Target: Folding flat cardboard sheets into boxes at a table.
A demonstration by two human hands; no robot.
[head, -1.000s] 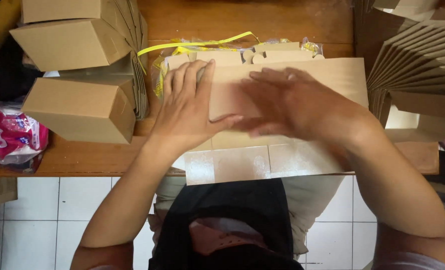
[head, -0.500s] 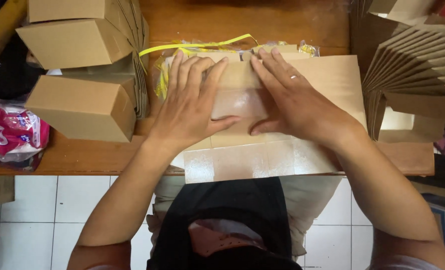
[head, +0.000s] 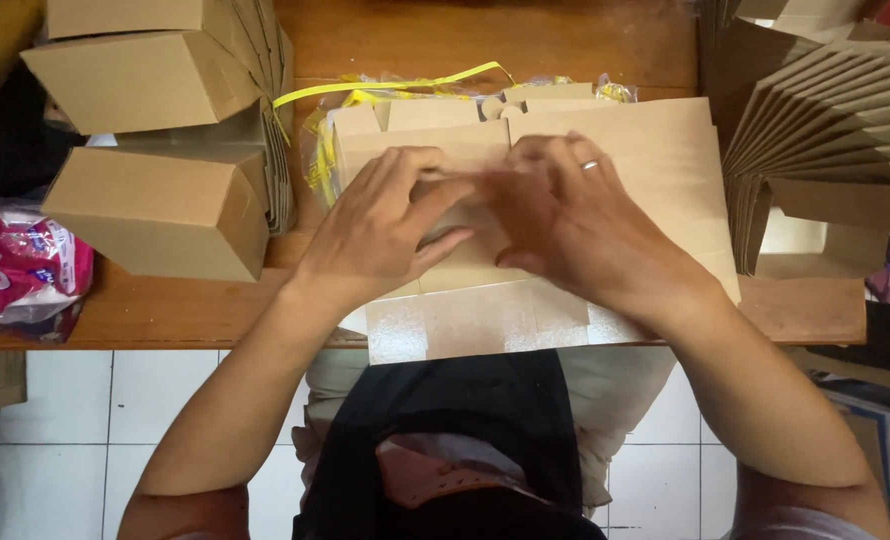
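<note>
wooden table [head: 165, 310] | flat cardboard blank [head: 655, 170] | under both hands' fingers [head: 415, 190]

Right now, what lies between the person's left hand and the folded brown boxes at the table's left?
In the head view, bare wooden table and fanned flat cardboard blanks separate the left hand from the folded boxes.

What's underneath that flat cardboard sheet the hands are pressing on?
Under the flat cardboard sheet more cardboard blanks and a yellow-printed plastic wrapper show; the hands and sheet hide the rest.

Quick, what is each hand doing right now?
Left hand: fingers curled, pressing on the flat cardboard blank.
Right hand: pressing the same blank; grip unclear.
</note>
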